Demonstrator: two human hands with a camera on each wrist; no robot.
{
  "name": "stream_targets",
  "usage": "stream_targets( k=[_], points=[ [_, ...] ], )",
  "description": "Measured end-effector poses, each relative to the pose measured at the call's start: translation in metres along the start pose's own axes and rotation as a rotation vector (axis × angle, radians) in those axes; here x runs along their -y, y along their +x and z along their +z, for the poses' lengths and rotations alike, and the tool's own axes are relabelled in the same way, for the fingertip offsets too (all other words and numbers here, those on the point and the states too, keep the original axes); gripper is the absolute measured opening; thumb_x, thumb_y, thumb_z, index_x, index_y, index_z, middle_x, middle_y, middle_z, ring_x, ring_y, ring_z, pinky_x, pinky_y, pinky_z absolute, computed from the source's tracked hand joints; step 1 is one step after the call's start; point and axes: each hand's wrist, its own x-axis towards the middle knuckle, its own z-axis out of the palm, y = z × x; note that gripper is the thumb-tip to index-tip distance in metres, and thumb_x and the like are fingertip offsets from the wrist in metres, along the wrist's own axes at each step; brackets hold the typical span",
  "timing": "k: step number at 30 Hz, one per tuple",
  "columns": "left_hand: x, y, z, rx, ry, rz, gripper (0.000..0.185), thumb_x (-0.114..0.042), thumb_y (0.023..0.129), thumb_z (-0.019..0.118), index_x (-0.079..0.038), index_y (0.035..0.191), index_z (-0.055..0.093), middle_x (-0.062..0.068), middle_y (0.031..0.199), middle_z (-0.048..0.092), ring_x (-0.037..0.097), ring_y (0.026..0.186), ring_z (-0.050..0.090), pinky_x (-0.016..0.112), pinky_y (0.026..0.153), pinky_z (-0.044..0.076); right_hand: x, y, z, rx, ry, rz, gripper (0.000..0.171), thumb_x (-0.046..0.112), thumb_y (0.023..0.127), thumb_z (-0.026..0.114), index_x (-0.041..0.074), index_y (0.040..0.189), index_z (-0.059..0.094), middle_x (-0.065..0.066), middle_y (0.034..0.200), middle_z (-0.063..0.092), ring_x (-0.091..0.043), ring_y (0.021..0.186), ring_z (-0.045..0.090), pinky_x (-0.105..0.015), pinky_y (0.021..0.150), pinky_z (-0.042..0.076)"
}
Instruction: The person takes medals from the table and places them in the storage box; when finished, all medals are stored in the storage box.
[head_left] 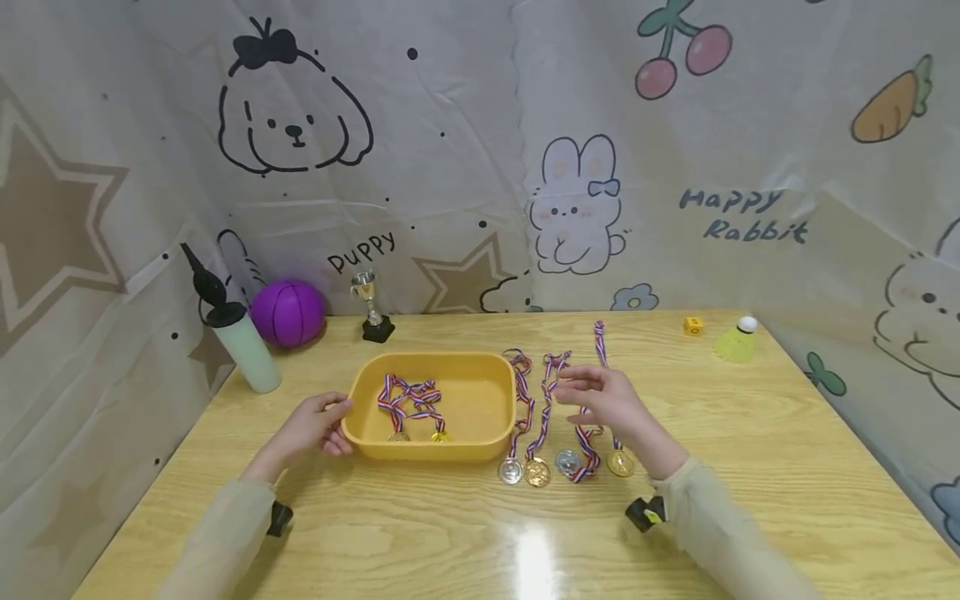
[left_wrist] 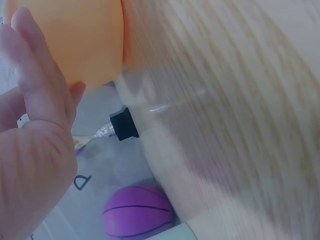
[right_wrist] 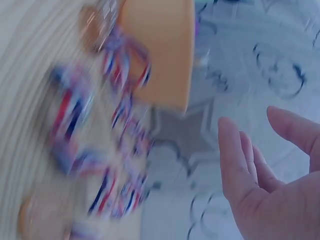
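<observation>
left hand (head_left: 318,423) at yellow tray (head_left: 360,433)

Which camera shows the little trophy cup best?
The head view: the small silver trophy cup on a black base stands whole and upright at the table's back edge. The left wrist view catches only its black base and a blurred bit of stem. The right wrist view doesn't show it clearly.

A purple ball (head_left: 288,312) is seen at the far left of the wooden bench (head_left: 750,467), with a white bottle with a black cap (head_left: 238,337) just beside it. A small trophy (head_left: 371,308) stands nearby. A yellow die (head_left: 693,326) and a yellow shuttlecock (head_left: 737,340) lie at the far right.
</observation>
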Motion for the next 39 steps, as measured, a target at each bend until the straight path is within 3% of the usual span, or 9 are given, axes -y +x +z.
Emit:
stream_targets(
  k=[7, 14, 19, 27, 39],
  points=[
    [-0.003, -0.002, 0.0, 0.01, 0.005, -0.009, 0.045, -0.018, 0.105, 0.036, 0.015, 0.135, 0.03, 0.004, 0.066, 0.058, 0.012, 0.055, 0.065, 0.025, 0.053, 0.057, -0.028, 0.0, -0.052, -0.057, 0.001, 0.1, 0.058, 0.016, 0.093, 0.063, -0.01, 0.139, 0.038, -0.001, 0.104, 0.063, -0.01, 0.095, 0.064, -0.043, 0.092, 0.054],
    [-0.003, 0.0, -0.003, 0.008, 0.006, -0.005, 0.045, -0.018, 0.105, 0.036, 0.015, 0.136, 0.03, 0.003, 0.065, 0.059, 0.012, 0.055, 0.065, 0.025, 0.052, 0.056, -0.05, -0.001, -0.077, -0.126, -0.046, 0.193, 0.059, 0.021, 0.093, 0.063, -0.008, 0.139, 0.039, -0.003, 0.109, 0.065, -0.007, 0.094, 0.063, -0.034, 0.084, 0.058],
    [-0.004, 0.0, -0.003, 0.012, 0.004, -0.004, 0.047, -0.018, 0.105, 0.036, 0.016, 0.137, 0.029, 0.003, 0.064, 0.059, 0.011, 0.055, 0.064, 0.025, 0.053, 0.057, -0.059, -0.001, -0.082, -0.091, -0.001, 0.247, 0.059, 0.016, 0.092, 0.064, -0.01, 0.137, 0.038, 0.005, 0.096, 0.068, -0.007, 0.088, 0.064, -0.031, 0.076, 0.059],
    [-0.004, -0.002, -0.001, 0.015, -0.002, -0.002, 0.048, -0.018, 0.105, 0.036, 0.017, 0.138, 0.027, 0.003, 0.064, 0.059, 0.011, 0.054, 0.064, 0.025, 0.052, 0.056, -0.064, 0.004, -0.084, -0.014, 0.025, 0.298, 0.063, 0.015, 0.093, 0.062, -0.011, 0.14, 0.03, 0.008, 0.093, 0.067, -0.005, 0.087, 0.064, -0.034, 0.075, 0.06],
    [-0.004, -0.002, -0.001, 0.009, 0.005, 0.004, 0.047, -0.018, 0.105, 0.036, 0.017, 0.137, 0.028, 0.002, 0.063, 0.059, 0.01, 0.053, 0.064, 0.024, 0.052, 0.056, -0.062, 0.007, -0.076, -0.076, -0.057, 0.299, 0.057, 0.008, 0.088, 0.066, -0.014, 0.133, 0.039, 0.005, 0.086, 0.068, -0.006, 0.08, 0.065, -0.031, 0.067, 0.06]
  ],
)
